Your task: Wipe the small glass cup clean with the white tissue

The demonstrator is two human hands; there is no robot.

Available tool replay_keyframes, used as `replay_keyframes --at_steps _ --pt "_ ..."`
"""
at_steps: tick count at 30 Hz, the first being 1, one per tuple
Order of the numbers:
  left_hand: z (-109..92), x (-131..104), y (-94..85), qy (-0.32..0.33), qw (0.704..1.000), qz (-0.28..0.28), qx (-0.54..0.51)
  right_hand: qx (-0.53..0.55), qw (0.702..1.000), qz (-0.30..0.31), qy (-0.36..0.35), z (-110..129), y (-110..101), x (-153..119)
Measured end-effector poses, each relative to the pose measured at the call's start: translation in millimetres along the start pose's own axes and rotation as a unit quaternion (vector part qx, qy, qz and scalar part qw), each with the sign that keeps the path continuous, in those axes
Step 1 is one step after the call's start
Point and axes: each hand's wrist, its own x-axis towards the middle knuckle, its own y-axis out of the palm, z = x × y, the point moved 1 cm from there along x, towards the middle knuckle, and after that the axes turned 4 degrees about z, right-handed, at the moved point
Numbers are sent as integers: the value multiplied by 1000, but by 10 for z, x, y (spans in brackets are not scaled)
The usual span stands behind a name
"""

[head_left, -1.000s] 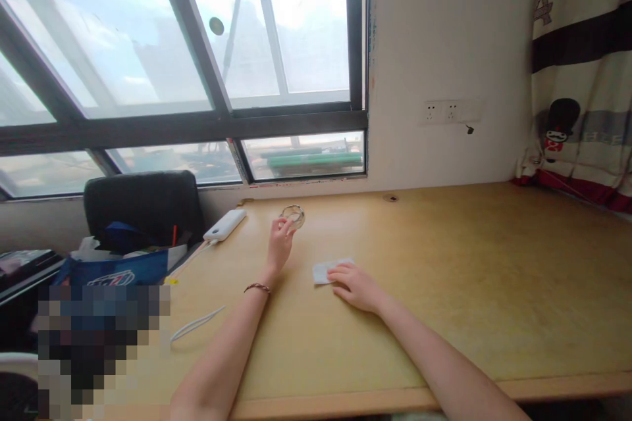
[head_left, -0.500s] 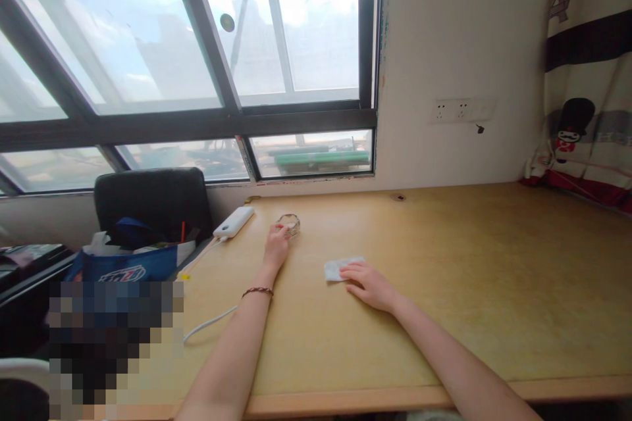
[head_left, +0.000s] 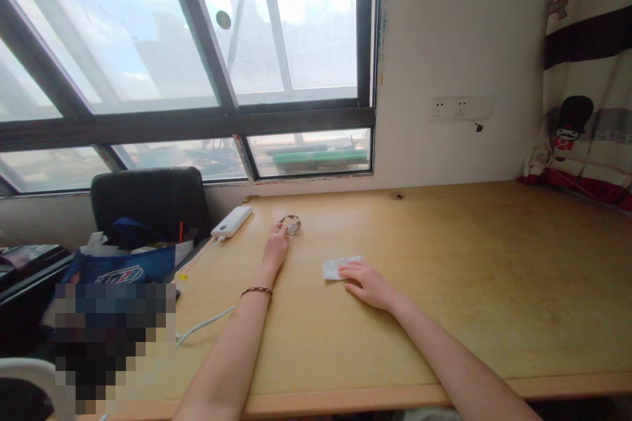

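Observation:
Far out on the wooden desk (head_left: 395, 335), my left hand (head_left: 276, 247) has its fingers bent around the near left side of a dark and silvery loop, like a bracelet (head_left: 297, 226). Its fingertips are partly hidden. A braided band circles my left wrist. Nearer the middle lies a flat, pale blue-white piece, like a small cloth or wipe (head_left: 332, 269). My right hand (head_left: 368, 284) rests on its right part, palm down, with fingers stretched out and the thumb apart.
A white power bank (head_left: 232, 222) with a white cable lies at the desk's left edge. Beyond that edge are a black chair (head_left: 151, 200) and a blue bag (head_left: 128, 263). A window, wall sockets (head_left: 461, 108) and a patterned curtain (head_left: 587, 79) border the desk.
The left fingers have shifted slightly at the bracelet-like loop, and more of the loop shows. My right hand stays on the cloth-like piece. The view has moved a little.

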Motion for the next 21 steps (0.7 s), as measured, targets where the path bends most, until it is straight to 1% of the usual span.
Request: replay_keyframes --at_steps 3,6,10,15,21 --pt "-83 -35 -17 3 999 -4 46 3 1000 -1 1 -7 0 0" --pt "-183 -71 -17 8 996 10 90 3 1000 -2 1 -14 5 1" --pt "-248 -85 6 24 995 20 97 4 1000 -4 -2 -19 17 2" --pt "-179 -36 66 44 997 19 66 4 1000 -6 -1 -30 23 4" --pt "-70 3 156 35 998 30 53 4 1000 -5 -4 -37 24 3"
